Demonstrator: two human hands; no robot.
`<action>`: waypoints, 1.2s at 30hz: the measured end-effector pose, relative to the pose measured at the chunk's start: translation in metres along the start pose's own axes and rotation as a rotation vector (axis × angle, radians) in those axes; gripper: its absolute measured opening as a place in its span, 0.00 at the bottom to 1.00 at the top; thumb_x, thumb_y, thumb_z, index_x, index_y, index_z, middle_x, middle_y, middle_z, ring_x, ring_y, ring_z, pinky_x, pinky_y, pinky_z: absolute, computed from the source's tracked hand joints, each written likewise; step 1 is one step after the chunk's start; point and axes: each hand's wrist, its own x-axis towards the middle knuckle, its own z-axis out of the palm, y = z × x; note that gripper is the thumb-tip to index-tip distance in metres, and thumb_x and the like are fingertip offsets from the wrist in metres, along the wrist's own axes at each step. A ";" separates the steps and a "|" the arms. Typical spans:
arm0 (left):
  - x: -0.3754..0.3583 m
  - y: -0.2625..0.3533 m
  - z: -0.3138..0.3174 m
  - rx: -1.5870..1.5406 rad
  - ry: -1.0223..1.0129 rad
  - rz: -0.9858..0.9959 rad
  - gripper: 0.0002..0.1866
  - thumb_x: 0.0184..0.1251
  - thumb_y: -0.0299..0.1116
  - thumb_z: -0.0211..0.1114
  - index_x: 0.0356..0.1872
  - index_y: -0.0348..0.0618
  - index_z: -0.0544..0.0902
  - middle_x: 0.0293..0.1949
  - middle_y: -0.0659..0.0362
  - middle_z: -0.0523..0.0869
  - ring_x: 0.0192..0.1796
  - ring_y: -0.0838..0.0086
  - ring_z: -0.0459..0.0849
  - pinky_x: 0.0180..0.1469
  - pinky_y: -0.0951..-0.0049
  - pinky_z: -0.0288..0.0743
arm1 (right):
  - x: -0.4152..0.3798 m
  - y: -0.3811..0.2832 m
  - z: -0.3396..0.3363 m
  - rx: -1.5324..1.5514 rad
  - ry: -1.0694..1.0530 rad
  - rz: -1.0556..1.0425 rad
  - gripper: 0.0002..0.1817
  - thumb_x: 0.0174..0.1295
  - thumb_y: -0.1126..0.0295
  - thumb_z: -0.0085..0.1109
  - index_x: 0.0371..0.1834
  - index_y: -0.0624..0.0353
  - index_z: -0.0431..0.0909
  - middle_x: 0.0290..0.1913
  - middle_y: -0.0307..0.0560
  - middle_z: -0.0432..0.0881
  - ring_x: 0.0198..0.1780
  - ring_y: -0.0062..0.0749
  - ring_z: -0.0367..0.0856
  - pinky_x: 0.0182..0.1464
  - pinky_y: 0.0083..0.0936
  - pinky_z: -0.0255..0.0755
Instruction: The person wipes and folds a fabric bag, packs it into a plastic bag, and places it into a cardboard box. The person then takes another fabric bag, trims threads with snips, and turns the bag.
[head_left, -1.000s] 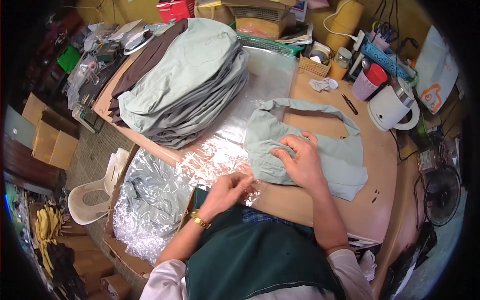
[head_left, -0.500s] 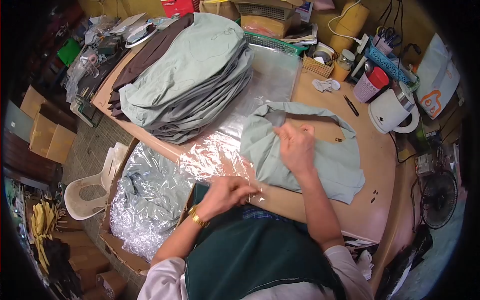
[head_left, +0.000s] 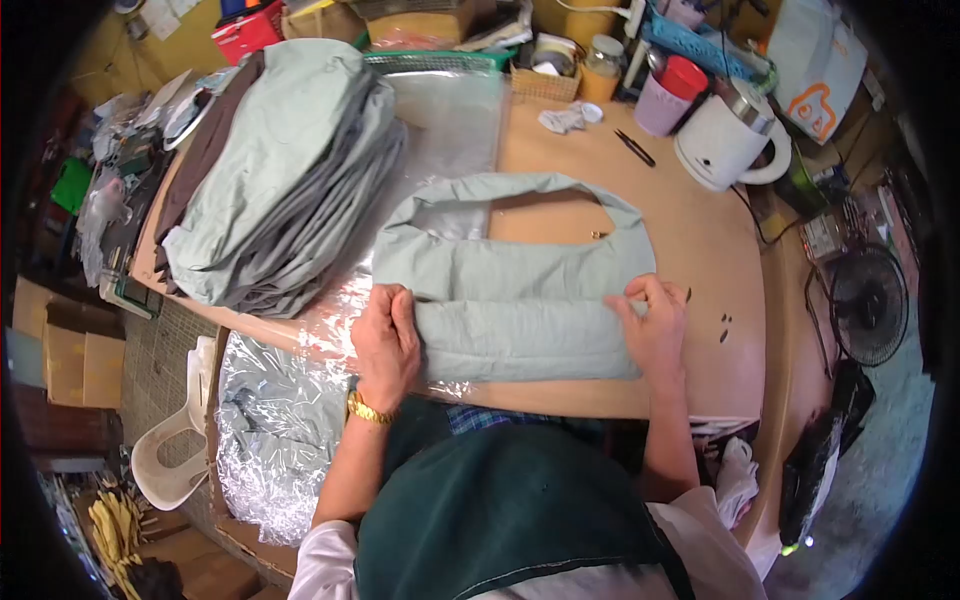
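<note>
A pale green garment (head_left: 520,335) lies on the table in front of me, its lower part folded into a flat band. From its top, a wide loop of the same cloth (head_left: 520,185) spreads out away from me. My left hand (head_left: 385,340), with a gold watch at the wrist, is closed on the band's left end. At the right end, my right hand (head_left: 655,325) pinches the edge between thumb and fingers. Inside the loop, near its right side, lies a small gold-coloured piece (head_left: 599,235).
A tall pile of similar cloth (head_left: 280,170) stands at left, beside clear plastic sheets (head_left: 450,120). Below them, a box holds plastic-wrapped cloth (head_left: 285,430). Tweezers (head_left: 635,148), a white kettle (head_left: 730,140) and a pink cup (head_left: 665,105) are at back right; a fan (head_left: 868,305) stands farther right.
The garment's near part has been folded up into a straight band. My left hand has moved from the table edge onto its left end, my right hand to its right end. The view has shifted.
</note>
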 end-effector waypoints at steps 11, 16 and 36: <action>0.004 -0.042 0.028 0.026 -0.164 -0.057 0.07 0.75 0.32 0.57 0.43 0.38 0.75 0.30 0.43 0.82 0.31 0.49 0.82 0.34 0.61 0.75 | 0.001 0.083 0.036 0.302 -0.121 0.313 0.22 0.67 0.58 0.61 0.19 0.63 0.78 0.13 0.53 0.63 0.16 0.27 0.70 0.23 0.31 0.64; 0.007 -0.047 0.021 0.047 -0.131 -0.020 0.08 0.77 0.32 0.55 0.45 0.38 0.74 0.28 0.49 0.82 0.29 0.59 0.82 0.33 0.67 0.74 | 0.011 0.099 0.004 0.496 -0.081 0.672 0.21 0.69 0.60 0.59 0.22 0.65 0.76 0.13 0.42 0.64 0.20 0.18 0.66 0.26 0.24 0.66; 0.039 0.142 0.138 -0.124 -0.842 0.481 0.23 0.56 0.46 0.73 0.47 0.43 0.79 0.39 0.54 0.85 0.45 0.57 0.83 0.45 0.61 0.75 | -0.069 0.027 -0.048 0.021 -0.081 0.324 0.35 0.35 0.62 0.82 0.46 0.57 0.69 0.37 0.43 0.78 0.45 0.42 0.75 0.54 0.41 0.62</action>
